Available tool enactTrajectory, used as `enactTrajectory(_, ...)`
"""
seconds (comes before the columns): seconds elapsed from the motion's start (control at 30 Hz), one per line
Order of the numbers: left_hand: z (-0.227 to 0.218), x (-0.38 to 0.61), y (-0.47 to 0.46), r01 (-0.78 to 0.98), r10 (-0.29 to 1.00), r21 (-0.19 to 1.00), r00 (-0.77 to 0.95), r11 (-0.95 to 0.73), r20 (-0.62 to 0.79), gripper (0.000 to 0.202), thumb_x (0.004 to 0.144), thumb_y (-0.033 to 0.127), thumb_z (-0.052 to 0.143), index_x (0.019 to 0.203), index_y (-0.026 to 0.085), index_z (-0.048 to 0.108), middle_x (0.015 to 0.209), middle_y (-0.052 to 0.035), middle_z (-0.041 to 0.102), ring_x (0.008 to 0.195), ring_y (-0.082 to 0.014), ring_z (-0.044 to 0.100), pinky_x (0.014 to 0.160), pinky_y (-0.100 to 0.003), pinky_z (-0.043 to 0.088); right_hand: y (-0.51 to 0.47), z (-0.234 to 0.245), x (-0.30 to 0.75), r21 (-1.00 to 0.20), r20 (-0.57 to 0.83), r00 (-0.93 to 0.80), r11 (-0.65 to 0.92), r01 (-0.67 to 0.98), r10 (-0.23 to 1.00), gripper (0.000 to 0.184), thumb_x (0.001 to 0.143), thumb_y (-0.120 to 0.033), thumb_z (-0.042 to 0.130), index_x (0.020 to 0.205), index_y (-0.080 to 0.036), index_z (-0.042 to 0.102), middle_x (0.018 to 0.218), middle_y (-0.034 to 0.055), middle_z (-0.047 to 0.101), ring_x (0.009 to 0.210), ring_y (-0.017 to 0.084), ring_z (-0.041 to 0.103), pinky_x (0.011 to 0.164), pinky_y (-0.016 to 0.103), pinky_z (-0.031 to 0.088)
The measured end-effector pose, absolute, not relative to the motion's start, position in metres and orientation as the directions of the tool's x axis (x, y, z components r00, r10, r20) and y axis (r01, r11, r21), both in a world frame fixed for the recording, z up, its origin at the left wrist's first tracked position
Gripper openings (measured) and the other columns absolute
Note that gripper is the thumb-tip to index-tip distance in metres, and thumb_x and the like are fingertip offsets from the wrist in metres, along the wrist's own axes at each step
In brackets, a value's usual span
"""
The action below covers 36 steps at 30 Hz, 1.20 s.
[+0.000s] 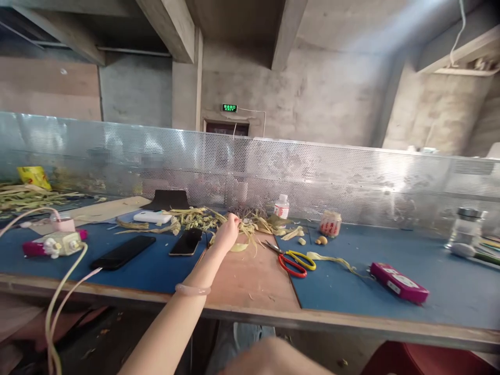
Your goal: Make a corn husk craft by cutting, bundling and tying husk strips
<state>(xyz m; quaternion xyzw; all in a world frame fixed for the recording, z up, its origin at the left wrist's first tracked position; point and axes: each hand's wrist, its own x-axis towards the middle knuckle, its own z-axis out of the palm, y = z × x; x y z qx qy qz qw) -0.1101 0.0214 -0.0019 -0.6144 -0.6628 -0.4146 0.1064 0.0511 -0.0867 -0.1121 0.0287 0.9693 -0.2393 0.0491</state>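
Note:
My left hand (229, 230), with a pale bangle (192, 290) on its wrist, reaches to the back of the table. Its fingers are pressed together at a heap of dried, straw-coloured leaf strips (255, 225); whether a strip is between them is hidden. Low in the picture, a blurred part of my right hand (273, 357) shows in front of the table edge, its fingers out of sight. Scissors (291, 261) with one red and one yellow handle lie right of the strips. A single strip (336, 260) trails beyond them.
Two dark phones (124, 252) and a white device (152, 216) lie to the left, beside a power strip (54, 244) with cables. Behind the heap stand a small bottle (281, 206) and a perforated metal screen (332, 177). A jar (330, 224), magenta box (398, 283) and glass bottle (465, 229) are right.

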Motion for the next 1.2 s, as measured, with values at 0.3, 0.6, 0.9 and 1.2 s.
enactTrajectory(0.3, -0.005, -0.113, 0.022, 0.869, 0.738, 0.48, -0.243, -0.122, 0.629, 0.018, 0.093, 0.025, 0.03, 0.096, 0.017, 0.046, 0.065, -0.0032, 0.061, 0.058, -0.0173, 0.059, 0.053, -0.025, 0.035, 0.03, 0.055, 0.048, -0.459, 0.506, -0.615, 0.792, 0.402, 0.605, 0.036, 0.09, -0.028, 0.047, 0.122, -0.011, 0.053, 0.088, 0.0117, 0.07, 0.079, 0.019, 0.066, 0.071, 0.028, 0.047)
enactTrajectory(0.6, -0.005, -0.114, 0.022, 0.861, 0.722, 0.485, -0.236, -0.156, 0.651, 0.016, 0.093, 0.025, 0.032, 0.095, 0.017, 0.046, 0.075, -0.0071, 0.063, 0.068, -0.0194, 0.061, 0.057, -0.025, 0.038, 0.06, -0.019, 0.022, -0.39, 0.696, -0.479, 0.842, 0.373, 0.535, 0.038, 0.089, -0.026, 0.047, 0.126, -0.018, 0.051, 0.119, 0.0096, 0.062, 0.109, 0.019, 0.057, 0.092, 0.031, 0.044)
enactTrajectory(0.9, -0.008, -0.113, 0.023, 0.843, 0.728, 0.497, -0.206, -0.207, 0.654, 0.016, 0.093, 0.026, 0.031, 0.093, 0.018, 0.044, 0.064, -0.0015, 0.058, 0.059, -0.0168, 0.058, 0.054, -0.025, 0.038, 0.063, -0.033, 0.017, -0.32, 0.717, -0.476, 0.847, 0.424, 0.509, 0.07, 0.073, 0.004, 0.036, 0.139, -0.019, 0.035, 0.136, 0.0091, 0.049, 0.116, 0.019, 0.054, 0.092, 0.031, 0.046)
enactTrajectory(1.2, -0.011, -0.114, 0.027, 0.849, 0.719, 0.474, -0.177, -0.234, 0.672, 0.018, 0.094, 0.029, 0.029, 0.091, 0.019, 0.044, 0.064, -0.0013, 0.056, 0.06, -0.0173, 0.057, 0.056, -0.026, 0.037, 0.064, -0.036, 0.017, -0.24, 0.7, -0.514, 0.841, 0.485, 0.496, 0.084, 0.067, 0.006, 0.035, 0.145, -0.022, 0.021, 0.146, 0.0028, 0.035, 0.115, 0.017, 0.054, 0.092, 0.028, 0.047)
